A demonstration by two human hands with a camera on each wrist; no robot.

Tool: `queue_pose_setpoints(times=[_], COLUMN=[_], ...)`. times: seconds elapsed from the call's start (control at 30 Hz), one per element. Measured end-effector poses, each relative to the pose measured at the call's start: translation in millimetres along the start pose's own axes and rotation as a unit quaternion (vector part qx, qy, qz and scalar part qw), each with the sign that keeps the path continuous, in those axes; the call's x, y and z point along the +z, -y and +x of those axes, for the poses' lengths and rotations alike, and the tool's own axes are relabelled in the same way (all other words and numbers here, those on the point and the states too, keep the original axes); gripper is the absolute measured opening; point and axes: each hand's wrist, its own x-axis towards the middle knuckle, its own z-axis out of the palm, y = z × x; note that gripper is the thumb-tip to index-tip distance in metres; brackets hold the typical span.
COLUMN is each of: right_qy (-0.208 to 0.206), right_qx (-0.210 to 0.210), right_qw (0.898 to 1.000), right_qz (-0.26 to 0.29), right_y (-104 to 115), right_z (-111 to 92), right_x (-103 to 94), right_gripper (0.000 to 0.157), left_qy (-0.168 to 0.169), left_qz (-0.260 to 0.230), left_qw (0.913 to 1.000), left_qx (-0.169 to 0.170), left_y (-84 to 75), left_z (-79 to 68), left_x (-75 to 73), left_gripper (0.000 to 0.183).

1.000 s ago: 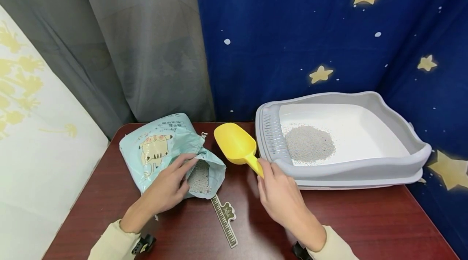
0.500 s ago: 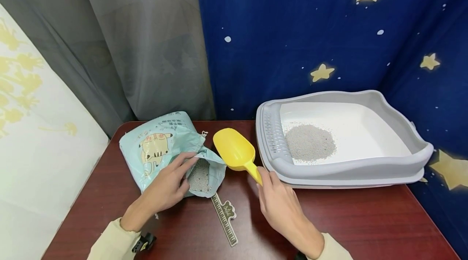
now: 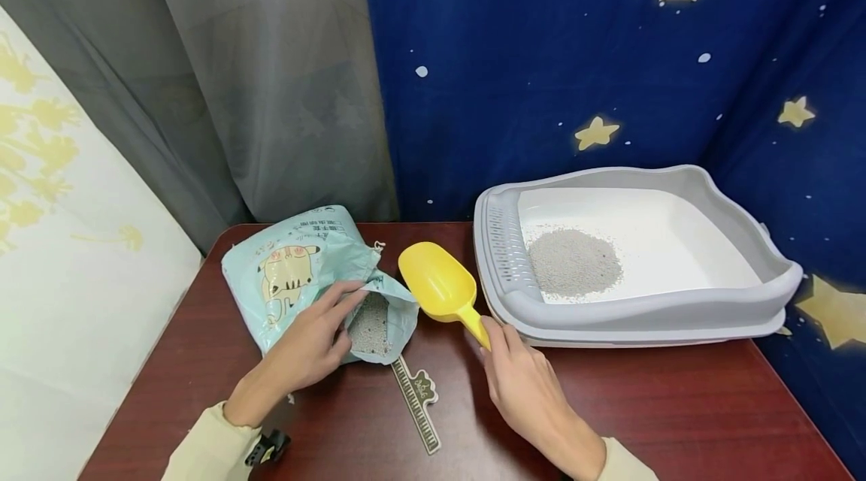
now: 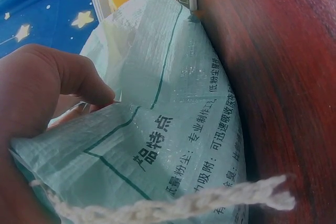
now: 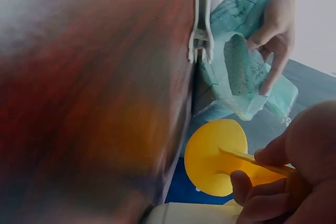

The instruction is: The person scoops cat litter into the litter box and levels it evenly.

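Observation:
My left hand (image 3: 311, 342) pinches the edge of a light blue cat litter bag (image 3: 264, 270), which lies on its side with its mouth spread. Grey litter (image 3: 370, 327) shows inside. In the left wrist view, thumb and fingers hold the bag's printed plastic (image 4: 157, 145). My right hand (image 3: 531, 387) grips the handle of a yellow scoop (image 3: 438, 282). The scoop's bowl shows bare yellow inside and hangs just right of the bag's mouth. Seen from the right wrist, the scoop (image 5: 215, 156) is near the open bag (image 5: 236, 72).
A grey and white litter box (image 3: 649, 316) stands at the right, with a heap of grey litter (image 3: 575, 263) on its floor. Below the bag's mouth lies a clip with a piano-key pattern (image 3: 418, 402). Curtains (image 3: 473, 128) hang behind the dark red table (image 3: 636, 383).
My right hand and the scoop have shifted slightly toward me. The left hand keeps its hold on the bag, and the litter heap looks the same.

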Motion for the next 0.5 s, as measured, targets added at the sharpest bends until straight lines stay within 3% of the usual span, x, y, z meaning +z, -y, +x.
queue_pose_setpoints(times=[0.27, 0.5], right_qy=[0.003, 0.027], right_qx=[-0.007, -0.004], right_qw=[1.000, 0.999], right_qz=[0.006, -0.023], right_y=[-3.5, -7.9], right_z=[-7.7, -12.2], right_x=[1.0, -0.9], right_gripper=[0.050, 0.048], left_qy=[0.003, 0.005], left_qz=[0.000, -0.002], left_qw=[1.0000, 0.9999], left_qx=[-0.005, -0.009], left_y=[-0.1, -1.1], left_z=[0.0, -0.7], left_x=[-0.3, -0.6], left_gripper=[0.063, 0.063])
